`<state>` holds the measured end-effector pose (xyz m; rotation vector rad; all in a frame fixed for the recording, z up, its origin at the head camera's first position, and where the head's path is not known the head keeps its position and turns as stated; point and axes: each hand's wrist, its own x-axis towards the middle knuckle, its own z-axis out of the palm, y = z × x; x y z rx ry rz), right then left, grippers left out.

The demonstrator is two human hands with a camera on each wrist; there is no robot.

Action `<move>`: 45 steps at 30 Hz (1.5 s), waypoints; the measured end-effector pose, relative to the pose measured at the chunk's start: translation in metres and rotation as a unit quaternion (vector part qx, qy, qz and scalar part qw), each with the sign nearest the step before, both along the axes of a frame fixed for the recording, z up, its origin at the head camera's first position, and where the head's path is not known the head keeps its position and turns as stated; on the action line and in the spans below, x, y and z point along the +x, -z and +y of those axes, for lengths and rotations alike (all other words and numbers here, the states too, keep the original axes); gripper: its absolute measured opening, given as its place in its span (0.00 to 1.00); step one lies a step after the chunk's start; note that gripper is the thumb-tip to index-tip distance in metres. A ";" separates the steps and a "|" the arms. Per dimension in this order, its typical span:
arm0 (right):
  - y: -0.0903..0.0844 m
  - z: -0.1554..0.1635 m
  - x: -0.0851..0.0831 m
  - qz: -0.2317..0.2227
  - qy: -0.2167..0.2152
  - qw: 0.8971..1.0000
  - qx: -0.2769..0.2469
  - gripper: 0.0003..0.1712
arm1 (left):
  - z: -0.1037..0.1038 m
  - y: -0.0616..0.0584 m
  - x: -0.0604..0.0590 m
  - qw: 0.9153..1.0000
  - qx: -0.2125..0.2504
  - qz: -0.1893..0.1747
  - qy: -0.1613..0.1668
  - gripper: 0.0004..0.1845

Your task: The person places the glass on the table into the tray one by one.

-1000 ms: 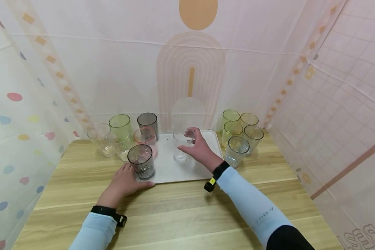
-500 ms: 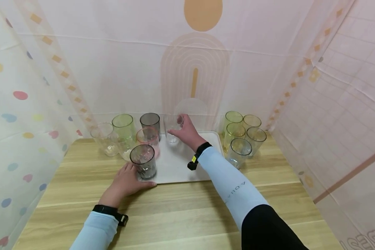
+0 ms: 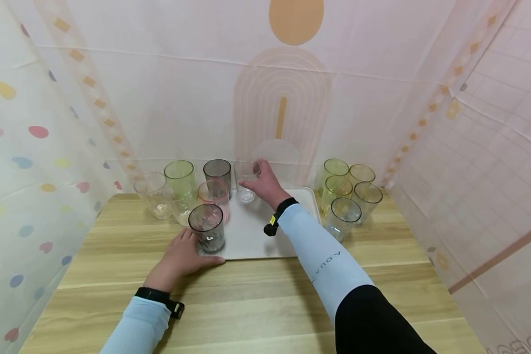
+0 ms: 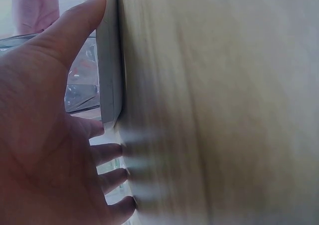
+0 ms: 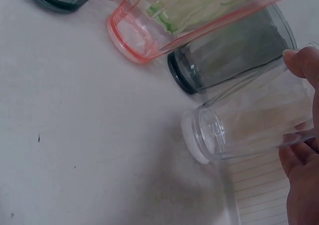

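Note:
My right hand (image 3: 267,184) grips a clear glass (image 3: 245,189) from the right, thumb in front, at the back of the white tray (image 3: 265,248). In the right wrist view this clear glass (image 5: 259,120) stands close beside a dark grey glass (image 5: 234,53), its base on or just over the tray; I cannot tell which. A pink glass (image 3: 214,196) is in front of the dark one. At the tray's front left corner my left hand (image 3: 179,258) rests, thumb along the front edge, fingers extended past the left side, near a grey glass (image 3: 207,231).
Left of the tray stand a green glass (image 3: 179,182) and clear glasses (image 3: 152,194). A cluster of yellow-green, amber and bluish glasses (image 3: 345,211) stands along the right side. A patterned cloth (image 3: 181,108) hangs behind the wooden table (image 3: 256,305).
The right hand has carried the clear glass left and back across the tray, beside the dark grey glass. My left hand has kept its place at the corner.

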<state>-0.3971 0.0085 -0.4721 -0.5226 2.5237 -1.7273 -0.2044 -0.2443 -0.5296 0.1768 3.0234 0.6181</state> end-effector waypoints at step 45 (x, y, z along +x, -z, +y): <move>0.005 -0.002 0.005 -0.015 0.043 0.999 0.029 0.58 | 0.001 0.001 0.000 1.000 0.007 0.001 0.001 0.72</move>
